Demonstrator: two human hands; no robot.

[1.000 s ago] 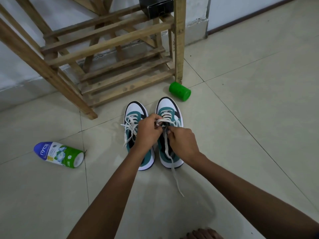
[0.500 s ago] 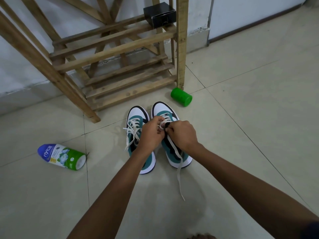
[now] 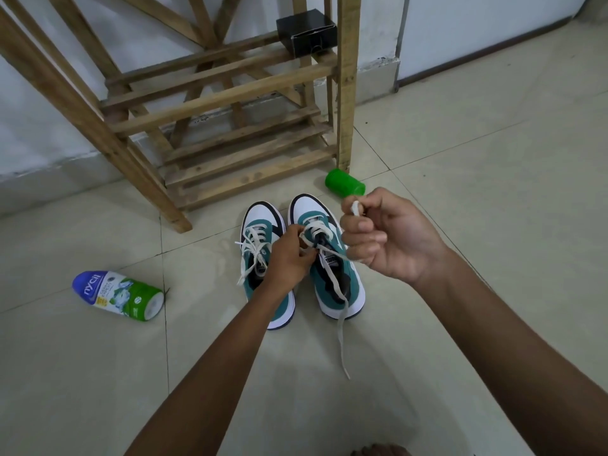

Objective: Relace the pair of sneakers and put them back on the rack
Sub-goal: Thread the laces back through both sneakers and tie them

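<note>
Sneakers (image 3: 302, 261) at frame center: right hand (image 3: 388, 235) grips the lace (image 3: 340, 311), drawing slack upward, while left hand (image 3: 289, 258) pinches the eyelet crossing to hold tension.

The left hand (image 3: 289, 258) covers the inner side of the left sneaker (image 3: 263, 268). The lace end (image 3: 355, 207) vanishes inside the right hand (image 3: 388, 238). The rack (image 3: 230, 93) runs off the top edge. The bottle (image 3: 118, 296) has print too small to read.
</note>
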